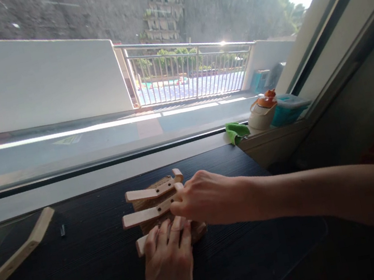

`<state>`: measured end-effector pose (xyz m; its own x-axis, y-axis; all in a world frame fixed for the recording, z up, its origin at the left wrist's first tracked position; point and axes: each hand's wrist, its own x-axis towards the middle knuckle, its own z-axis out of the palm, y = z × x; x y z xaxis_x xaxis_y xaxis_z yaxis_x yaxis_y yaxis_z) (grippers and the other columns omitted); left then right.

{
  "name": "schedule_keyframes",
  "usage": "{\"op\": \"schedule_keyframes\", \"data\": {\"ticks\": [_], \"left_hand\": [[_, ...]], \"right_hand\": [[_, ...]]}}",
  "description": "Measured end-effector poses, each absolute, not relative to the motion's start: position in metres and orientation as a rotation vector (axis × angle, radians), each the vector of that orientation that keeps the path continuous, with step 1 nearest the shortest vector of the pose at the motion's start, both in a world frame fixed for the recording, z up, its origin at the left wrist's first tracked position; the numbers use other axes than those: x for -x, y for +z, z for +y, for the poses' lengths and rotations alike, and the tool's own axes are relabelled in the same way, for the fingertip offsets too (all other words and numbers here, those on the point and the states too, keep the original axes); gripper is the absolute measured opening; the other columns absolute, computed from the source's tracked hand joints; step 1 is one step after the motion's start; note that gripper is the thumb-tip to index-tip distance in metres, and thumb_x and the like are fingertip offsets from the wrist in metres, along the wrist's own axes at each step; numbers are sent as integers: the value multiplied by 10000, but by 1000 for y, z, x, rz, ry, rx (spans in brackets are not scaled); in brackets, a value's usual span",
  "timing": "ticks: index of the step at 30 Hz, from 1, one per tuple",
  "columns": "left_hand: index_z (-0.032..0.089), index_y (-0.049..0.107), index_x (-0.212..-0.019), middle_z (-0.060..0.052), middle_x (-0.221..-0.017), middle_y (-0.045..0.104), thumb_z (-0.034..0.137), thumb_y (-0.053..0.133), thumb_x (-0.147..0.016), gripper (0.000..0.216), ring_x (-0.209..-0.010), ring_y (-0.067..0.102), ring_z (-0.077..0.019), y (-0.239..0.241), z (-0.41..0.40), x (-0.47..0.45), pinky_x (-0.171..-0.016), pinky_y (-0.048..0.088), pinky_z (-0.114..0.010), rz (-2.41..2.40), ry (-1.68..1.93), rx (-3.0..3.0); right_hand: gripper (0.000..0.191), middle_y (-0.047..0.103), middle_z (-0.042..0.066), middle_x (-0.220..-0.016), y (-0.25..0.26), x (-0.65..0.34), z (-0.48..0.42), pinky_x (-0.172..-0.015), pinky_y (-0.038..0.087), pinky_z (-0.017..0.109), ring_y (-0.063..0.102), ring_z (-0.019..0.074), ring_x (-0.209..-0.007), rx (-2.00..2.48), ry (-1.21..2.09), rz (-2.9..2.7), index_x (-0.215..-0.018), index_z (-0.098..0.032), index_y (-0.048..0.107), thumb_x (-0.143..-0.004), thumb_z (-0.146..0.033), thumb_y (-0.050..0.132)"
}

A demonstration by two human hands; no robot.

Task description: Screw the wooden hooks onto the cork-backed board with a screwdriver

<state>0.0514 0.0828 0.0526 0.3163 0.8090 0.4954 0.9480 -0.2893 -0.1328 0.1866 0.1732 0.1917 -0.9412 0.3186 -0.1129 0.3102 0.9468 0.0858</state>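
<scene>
Pale wood: three bent bars on a rough-edged wooden board (141, 206), sitting mid-way along the black tabletop (98, 252). Top bar (141, 195) & middle bar (140, 217) run roughly parallel, long axes L–R, each kinking up a bit twd the R; blunt ends point L, and top bar's R end has a short upturned tip. Two dark screws (157, 190) show on it. Lowest bar (140, 246) pokes out L, approx same direction, rest covered. Board's long axis: can't tell, too much hidden.

L hand (171, 254) lies palm down, fingers stretched fwd over lowest bar & board; can't tell if it's gripping. R hand (200, 195) comes in from the R, fingers curled in at middle bar's R end; can't tell what's pinched, if anything.

Far L, a loose bent bar (22, 253) slants up to the R, small dark pc (62, 230) near it. By the window, far R corner: green cloth (236, 131), cream bottle (258, 115) w/ orange lid (267, 98), teal container (286, 110) just beside. Metal railing (193, 73) outside.
</scene>
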Motion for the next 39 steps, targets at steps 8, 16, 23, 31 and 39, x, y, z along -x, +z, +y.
{"op": "schedule_keyframes", "data": {"ticks": [8,16,23,31,39], "left_hand": [[181,712,-1092,-45,-1154,716,79,436,-812,407,-999,647,-255,52,83,-49,-922,355,-416,-1514,-505,2196],[192,707,-1107,-43,-1152,716,98,457,-812,398,-1011,641,-258,53,84,-48,-926,344,-414,-1514,-482,2195],[177,710,-1095,-55,-1129,725,99,441,-815,396,-1000,648,-263,54,84,-50,-918,355,-423,-1531,-498,2173],[183,707,-1099,-75,-1146,716,97,453,-804,399,-1012,642,-273,50,84,-47,-910,365,-439,-1507,-484,2199],[202,653,-1173,-58,-1214,685,133,471,-835,390,-1060,617,-259,45,84,-43,-940,364,-442,-1500,-402,2221]], "right_hand": [[154,692,80,-776,194,-178,189,-591,417,279,672,212,-761,-644,-14,2860,-923,-112,614,-912,-188,480],[221,702,105,-846,190,-181,193,-605,453,298,679,236,-776,-880,20,2834,-968,-130,610,-918,-250,431],[163,688,91,-930,202,-189,178,-577,437,253,650,181,-796,-567,22,2871,-917,-127,606,-883,-71,457],[179,695,82,-730,200,-185,187,-594,415,247,653,169,-715,-545,-31,2830,-773,-115,652,-852,-65,500],[164,694,107,-731,198,-179,178,-561,457,282,681,225,-717,-740,-7,2782,-893,-101,615,-879,-173,468]]}}
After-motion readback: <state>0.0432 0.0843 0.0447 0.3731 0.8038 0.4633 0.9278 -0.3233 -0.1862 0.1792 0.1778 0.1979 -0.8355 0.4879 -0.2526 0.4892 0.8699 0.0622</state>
